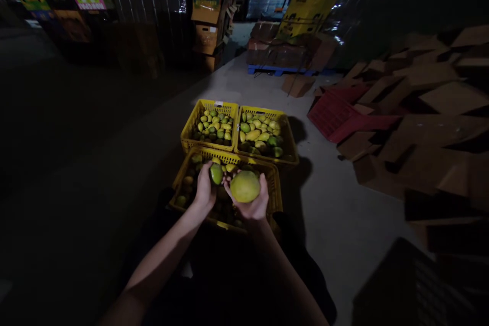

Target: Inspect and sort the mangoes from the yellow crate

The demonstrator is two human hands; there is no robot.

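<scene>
My left hand (205, 186) is closed around a small green mango (216, 173). In my right hand (256, 207) rests a larger yellow-green mango (245, 186), with the fingers and thumb curled about its sides. Both hands are held over the near yellow crate (277, 183), where more mangoes lie in shadow, partly hidden by my hands. Beyond it stand two more yellow crates side by side: the far left crate (187, 132) has small yellow and green mangoes, and the far right crate (292, 145) has larger ones.
A heap of flattened cardboard boxes (435, 137) spreads over the right side, with a red crate (336, 114) tipped against it. Behind the crates, a blue pallet (280, 70) bears boxes, and a small carton (298, 85) lies before it. Stacked cartons (206, 10) stand at the back.
</scene>
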